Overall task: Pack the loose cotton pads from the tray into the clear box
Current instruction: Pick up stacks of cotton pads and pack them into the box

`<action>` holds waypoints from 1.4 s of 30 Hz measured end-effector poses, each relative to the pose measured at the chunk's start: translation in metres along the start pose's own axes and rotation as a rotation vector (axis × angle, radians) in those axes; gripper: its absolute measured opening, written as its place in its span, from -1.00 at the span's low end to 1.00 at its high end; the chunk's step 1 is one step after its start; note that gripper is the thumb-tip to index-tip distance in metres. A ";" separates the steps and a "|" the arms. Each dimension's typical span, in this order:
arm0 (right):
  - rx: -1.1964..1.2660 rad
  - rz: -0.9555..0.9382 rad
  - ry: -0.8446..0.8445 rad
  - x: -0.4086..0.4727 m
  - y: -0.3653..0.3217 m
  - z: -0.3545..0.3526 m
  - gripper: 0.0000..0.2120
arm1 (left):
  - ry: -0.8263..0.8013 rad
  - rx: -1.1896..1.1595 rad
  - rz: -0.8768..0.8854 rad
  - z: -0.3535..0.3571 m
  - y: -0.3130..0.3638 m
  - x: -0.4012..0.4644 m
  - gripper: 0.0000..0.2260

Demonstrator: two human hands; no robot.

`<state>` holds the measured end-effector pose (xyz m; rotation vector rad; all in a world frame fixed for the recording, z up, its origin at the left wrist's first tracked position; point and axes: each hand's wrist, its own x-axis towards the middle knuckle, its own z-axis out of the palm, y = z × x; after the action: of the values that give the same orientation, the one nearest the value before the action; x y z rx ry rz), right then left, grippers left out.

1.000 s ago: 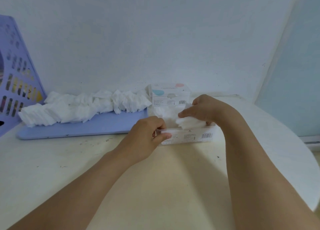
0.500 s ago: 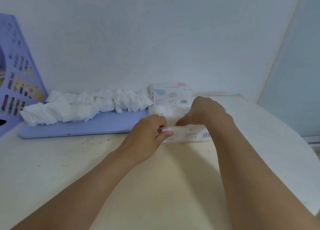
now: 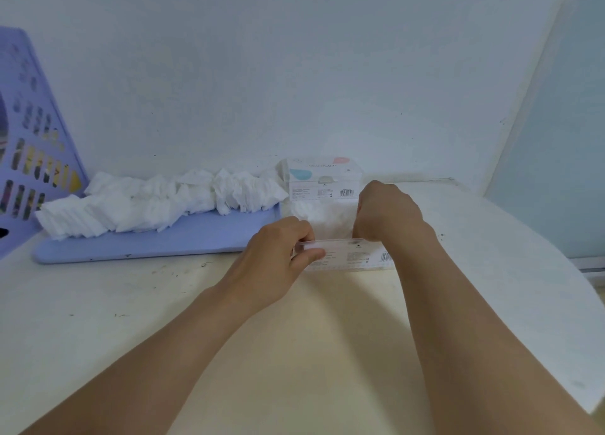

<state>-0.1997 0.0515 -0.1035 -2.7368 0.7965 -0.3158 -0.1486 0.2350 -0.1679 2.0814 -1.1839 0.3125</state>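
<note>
Box (image 3: 340,254) sits just right of tray (image 3: 147,243), lid up at back. Left hand (image 3: 278,254) pinches box's near-left wall. Right hand (image 3: 386,212) reaches inside, fingers curled down on pads there; grip unclear. Loose pads (image 3: 157,205) piled on tray.

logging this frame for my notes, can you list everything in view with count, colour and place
clear box: one, transparent with printed labels, open on the table right of the tray, partly filled with white pads
box lid: one, clear with blue and pink marks, standing up behind the box
cotton pads: a long loose pile, too many to count, white, along the back of the tray
tray: one, lilac, flat on the table at left
basket: one, lilac with slots, far left edge
table: one, cream, across the foreground
left hand: grip on the box's near left rim
right hand: fingers curled down into the box
</note>
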 end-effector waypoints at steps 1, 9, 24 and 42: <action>-0.007 -0.012 -0.001 0.000 0.000 0.000 -0.84 | -0.001 0.005 0.000 0.000 0.000 0.000 -0.84; 0.247 -0.485 -0.070 -0.019 -0.031 -0.007 -0.70 | -0.020 -0.015 -0.021 -0.002 -0.004 -0.002 -0.88; -0.202 -0.199 -0.248 -0.013 -0.026 0.001 -0.72 | -0.019 -0.040 -0.013 0.000 -0.003 -0.002 -0.86; 0.698 -0.278 -0.333 -0.028 -0.212 0.070 -0.46 | 0.692 0.172 -0.665 -0.182 -0.119 -0.040 -0.74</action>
<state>-0.0989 0.2531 -0.1053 -2.1393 0.1600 -0.1436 -0.0490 0.4244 -0.1136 2.1058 -0.0482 0.7432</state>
